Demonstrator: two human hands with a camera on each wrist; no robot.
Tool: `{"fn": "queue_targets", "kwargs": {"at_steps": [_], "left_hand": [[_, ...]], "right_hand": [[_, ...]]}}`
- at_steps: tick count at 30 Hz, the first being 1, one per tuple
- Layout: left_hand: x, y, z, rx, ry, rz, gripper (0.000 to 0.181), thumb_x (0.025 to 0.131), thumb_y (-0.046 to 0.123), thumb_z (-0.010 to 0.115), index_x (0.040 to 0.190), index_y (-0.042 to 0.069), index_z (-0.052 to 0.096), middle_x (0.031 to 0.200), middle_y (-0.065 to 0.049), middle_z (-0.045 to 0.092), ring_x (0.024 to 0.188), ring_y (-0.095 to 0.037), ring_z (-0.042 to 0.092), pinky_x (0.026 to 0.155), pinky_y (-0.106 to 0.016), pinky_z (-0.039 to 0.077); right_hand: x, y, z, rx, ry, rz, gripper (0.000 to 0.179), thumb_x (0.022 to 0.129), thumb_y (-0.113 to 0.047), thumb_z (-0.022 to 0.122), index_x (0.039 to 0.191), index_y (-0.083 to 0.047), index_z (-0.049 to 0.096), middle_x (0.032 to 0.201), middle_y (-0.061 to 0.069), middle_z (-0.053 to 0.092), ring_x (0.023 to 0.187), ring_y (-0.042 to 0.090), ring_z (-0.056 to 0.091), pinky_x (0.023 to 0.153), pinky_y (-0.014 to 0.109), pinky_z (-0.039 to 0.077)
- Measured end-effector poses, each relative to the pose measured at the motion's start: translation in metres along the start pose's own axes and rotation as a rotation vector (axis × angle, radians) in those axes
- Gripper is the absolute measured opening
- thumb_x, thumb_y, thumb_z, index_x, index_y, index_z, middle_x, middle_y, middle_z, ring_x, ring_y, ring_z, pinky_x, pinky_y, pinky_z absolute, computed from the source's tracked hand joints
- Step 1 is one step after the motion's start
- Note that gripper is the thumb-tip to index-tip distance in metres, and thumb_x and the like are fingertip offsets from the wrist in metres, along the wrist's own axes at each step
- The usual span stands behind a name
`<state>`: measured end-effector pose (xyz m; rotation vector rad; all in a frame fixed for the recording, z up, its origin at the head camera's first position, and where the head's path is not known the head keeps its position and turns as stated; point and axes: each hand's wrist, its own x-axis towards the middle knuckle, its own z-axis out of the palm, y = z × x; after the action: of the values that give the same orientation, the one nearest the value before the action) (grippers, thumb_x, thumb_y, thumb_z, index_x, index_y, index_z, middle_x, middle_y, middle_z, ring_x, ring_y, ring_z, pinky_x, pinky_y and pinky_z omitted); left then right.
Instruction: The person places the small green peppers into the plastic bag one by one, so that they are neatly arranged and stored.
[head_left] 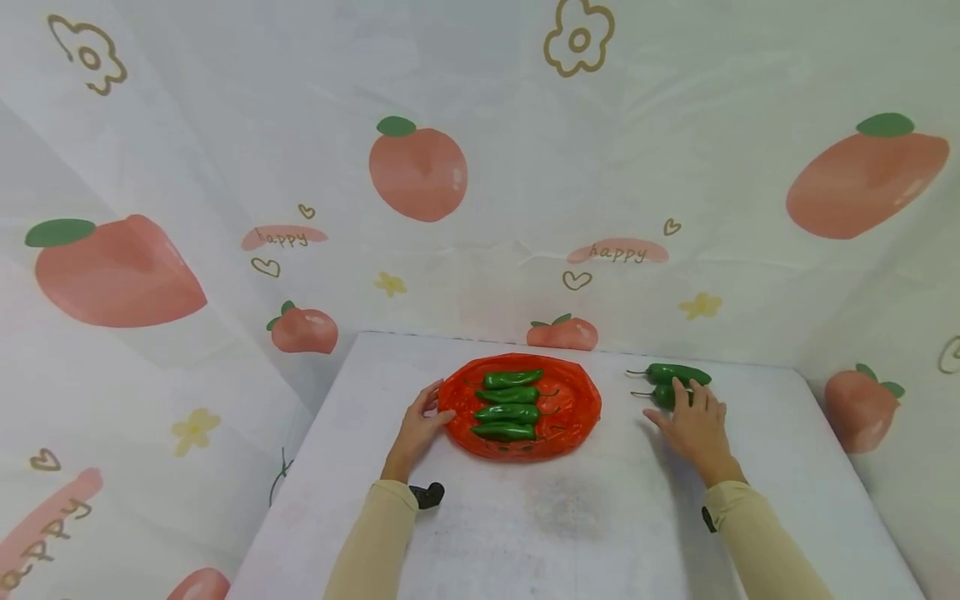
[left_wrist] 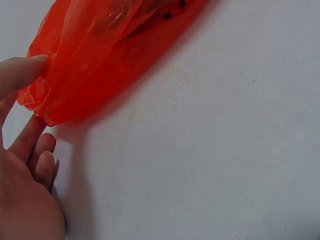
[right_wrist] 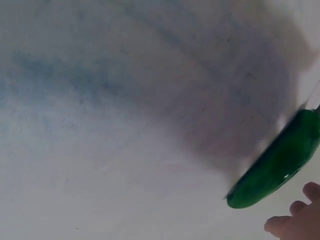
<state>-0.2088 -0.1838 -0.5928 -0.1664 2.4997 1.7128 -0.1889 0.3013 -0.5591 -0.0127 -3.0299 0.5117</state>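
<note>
A red oval tray (head_left: 577,417), covered in thin crinkled red plastic (left_wrist: 90,65), lies on the white table. Several green chili peppers (head_left: 507,414) lie in a column across it. My left hand (head_left: 422,425) pinches its left rim, thumb on top and fingers beneath. To the right, two more green chili peppers lie on the table, the farther pepper (head_left: 678,373) above the nearer pepper (head_left: 663,397). Over the nearer one hovers my right hand (head_left: 699,425), fingers spread and partly hiding it. In the right wrist view, fingertips (right_wrist: 295,220) show beside a green pepper (right_wrist: 275,162), apart from it.
A white cloth (head_left: 480,275) printed with peaches, hearts and flowers hangs behind the table and at its sides. The table (head_left: 540,533) has a greyish smudge in front of the tray. Dark straps (head_left: 427,496) show at both wrists.
</note>
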Motion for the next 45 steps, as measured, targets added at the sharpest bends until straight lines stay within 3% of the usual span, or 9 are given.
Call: {"fn": "queue_targets", "kwargs": {"at_steps": [20, 34, 41, 45], "left_hand": [[-0.001, 0.001, 0.000, -0.015, -0.017, -0.019, 0.064, 0.095, 0.028, 0.071, 0.153, 0.033, 0.044, 0.150, -0.008, 0.053, 0.135, -0.030, 0.049, 0.111, -0.055, 0.046], [-0.002, 0.003, -0.002, 0.006, -0.017, -0.025, 0.064, 0.095, 0.029, 0.070, 0.153, 0.036, 0.044, 0.149, -0.008, 0.054, 0.135, -0.030, 0.047, 0.111, -0.057, 0.044], [-0.002, 0.002, -0.002, 0.004, -0.020, -0.022, 0.062, 0.095, 0.027, 0.070, 0.151, 0.038, 0.046, 0.148, -0.005, 0.054, 0.134, -0.029, 0.048, 0.111, -0.056, 0.045], [-0.001, 0.001, -0.002, 0.017, -0.018, -0.013, 0.060, 0.096, 0.028, 0.070, 0.150, 0.038, 0.047, 0.147, -0.003, 0.055, 0.133, -0.027, 0.049, 0.109, -0.054, 0.046]], "right_hand": [[0.005, 0.016, -0.006, 0.075, -0.041, 0.081, 0.091, 0.101, -0.050, 0.057, 0.152, 0.015, 0.017, 0.148, 0.050, 0.019, 0.135, 0.070, 0.018, 0.108, 0.082, 0.016], [0.012, 0.017, 0.002, 0.036, -0.070, 0.064, 0.081, 0.103, -0.038, 0.055, 0.147, 0.021, 0.021, 0.138, 0.057, 0.025, 0.129, 0.072, 0.026, 0.109, 0.076, 0.023], [0.011, 0.016, -0.003, 0.033, -0.117, 0.109, 0.074, 0.102, -0.030, 0.058, 0.147, 0.020, 0.026, 0.135, 0.052, 0.031, 0.124, 0.070, 0.029, 0.097, 0.078, 0.035], [0.009, 0.016, -0.003, 0.024, -0.139, 0.119, 0.067, 0.100, -0.024, 0.060, 0.146, 0.017, 0.031, 0.135, 0.050, 0.033, 0.122, 0.068, 0.032, 0.094, 0.077, 0.036]]}}
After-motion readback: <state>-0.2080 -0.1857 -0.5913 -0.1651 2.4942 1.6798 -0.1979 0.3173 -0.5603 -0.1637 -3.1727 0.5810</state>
